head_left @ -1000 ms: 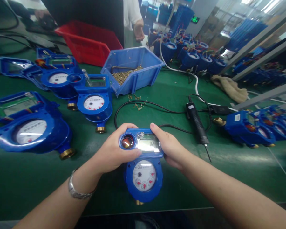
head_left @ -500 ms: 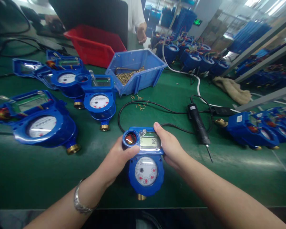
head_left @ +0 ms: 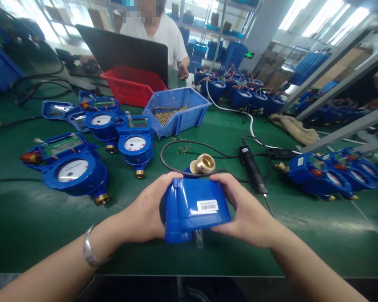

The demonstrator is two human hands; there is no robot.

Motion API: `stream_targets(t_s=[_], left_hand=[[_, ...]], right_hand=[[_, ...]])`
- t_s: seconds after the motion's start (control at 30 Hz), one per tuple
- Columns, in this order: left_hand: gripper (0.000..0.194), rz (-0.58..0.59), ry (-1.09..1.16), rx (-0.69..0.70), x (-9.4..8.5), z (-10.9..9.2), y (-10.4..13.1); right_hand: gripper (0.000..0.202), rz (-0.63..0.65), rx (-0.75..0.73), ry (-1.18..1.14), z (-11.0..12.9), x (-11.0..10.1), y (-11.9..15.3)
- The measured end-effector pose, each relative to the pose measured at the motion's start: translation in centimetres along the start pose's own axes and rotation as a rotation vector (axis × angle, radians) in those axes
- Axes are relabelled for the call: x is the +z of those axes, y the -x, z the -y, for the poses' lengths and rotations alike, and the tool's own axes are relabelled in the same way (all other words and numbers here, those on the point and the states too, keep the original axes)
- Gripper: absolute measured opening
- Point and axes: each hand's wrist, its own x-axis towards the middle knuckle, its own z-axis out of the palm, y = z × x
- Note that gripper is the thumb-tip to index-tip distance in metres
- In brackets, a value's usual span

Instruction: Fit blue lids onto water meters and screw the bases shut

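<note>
Between my two hands is a blue water meter [head_left: 197, 205], tipped so that its back with a white barcode label shows and its brass pipe end [head_left: 204, 164] points up and away. Its dial and display are hidden. My left hand [head_left: 148, 207] grips the left side, thumb at the top edge. On the right side my right hand [head_left: 244, 209] holds it with bent fingers. A black electric screwdriver [head_left: 253, 167] lies to the right. Loose brass screws [head_left: 183, 149] lie beyond the meter.
Several blue meters stand at the left, the nearest [head_left: 74, 170] with a brass end. A blue bin [head_left: 189, 117] of screws and a red bin [head_left: 129, 86] stand behind. More meters [head_left: 327, 174] sit right. Across the table is a person [head_left: 168, 37] beside a dark screen.
The meter in my hands has been turned over, from dial and display showing to its labelled back. The view has tilted up, bringing more of the person across the table into sight.
</note>
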Motion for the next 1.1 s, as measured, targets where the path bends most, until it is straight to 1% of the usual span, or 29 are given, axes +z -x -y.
stream_targets(t_s=[0.07,0.13,0.2,0.23,0.27,0.3,0.33,0.37,0.43,0.47,0.5,0.53,0.57,0.6,0.63,0.67,0.77,0.83,0.9,1.0,1.03,1.07,1.1], left_hand=[[0.081,-0.026,-0.116,0.173,1.0,1.4,0.4],[0.077,-0.081,-0.204,0.286,1.8,2.6,0.9],[0.078,-0.112,-0.259,0.338,2.3,3.4,1.7],[0.08,-0.108,-0.269,0.34,2.4,3.6,2.2],[0.081,-0.097,-0.26,0.307,2.5,3.6,2.8],[0.081,-0.088,-0.219,0.233,2.6,3.4,3.5],[0.079,-0.098,-0.128,0.118,2.7,3.1,4.1],[0.075,-0.127,0.01,-0.038,2.8,2.6,4.7],[0.063,-0.23,0.424,-0.423,3.1,1.4,5.4],[0.059,-0.243,0.669,-0.619,3.1,0.8,5.5],[0.056,-0.217,0.911,-0.775,3.2,0.1,5.3],[0.055,-0.153,1.123,-0.888,3.2,-0.4,4.9],[0.055,-0.082,1.288,-0.947,3.1,-0.9,4.4],[0.054,-0.029,1.399,-0.97,3.0,-1.4,3.8],[0.052,0.002,1.463,-0.979,2.9,-1.7,3.2],[0.049,0.007,1.49,-0.99,2.7,-1.9,2.7],[0.047,0.007,1.466,-1.056,2.5,-2.3,1.8],[0.047,0.0,1.444,-1.072,2.5,-2.3,1.6],[0.045,-0.034,1.458,-1.066,2.7,-2.2,1.6],[0.042,-0.1,1.502,-1.075,3.1,-2.2,1.7],[0.042,-0.116,1.502,-1.088,3.2,-2.2,1.7],[0.042,-0.127,1.498,-1.101,3.2,-2.3,1.6],[0.041,-0.135,1.493,-1.111,3.3,-2.3,1.6]], right_hand=[[0.068,-0.06,-0.127,0.229,-0.9,1.0,0.8],[0.066,-0.108,-0.243,0.352,-1.9,2.3,1.5],[0.064,-0.143,-0.333,0.423,-2.7,3.4,2.1],[0.064,-0.162,-0.366,0.452,-2.9,3.9,2.3],[0.064,-0.186,-0.386,0.474,-3.1,4.2,2.5],[0.064,-0.206,-0.394,0.486,-3.2,4.6,2.7],[0.065,-0.225,-0.395,0.49,-3.3,4.8,2.9],[0.066,-0.242,-0.394,0.49,-3.3,5.0,3.1],[0.066,-0.263,-0.401,0.491,-3.3,5.3,3.4],[0.066,-0.267,-0.408,0.495,-3.3,5.4,3.4],[0.066,-0.265,-0.414,0.501,-3.3,5.4,3.5],[0.066,-0.259,-0.417,0.507,-3.3,5.5,3.6],[0.067,-0.248,-0.418,0.514,-3.3,5.6,3.6],[0.068,-0.236,-0.411,0.523,-3.3,5.7,3.6],[0.068,-0.225,-0.401,0.531,-3.4,5.8,3.7],[0.069,-0.216,-0.391,0.538,-3.5,6.0,3.7],[0.071,-0.219,-0.357,0.558,-3.7,6.5,4.0],[0.07,-0.236,-0.357,0.574,-3.3,6.3,4.1],[0.064,-0.22,-0.37,0.618,-2.4,5.4,4.3],[0.048,-0.105,-0.353,0.687,-0.7,2.7,4.3],[0.039,-0.11,-0.334,0.699,-0.3,1.7,4.1],[0.03,-0.14,-0.312,0.71,-0.1,0.9,3.9],[0.025,-0.177,-0.296,0.719,-0.1,0.2,3.6]])
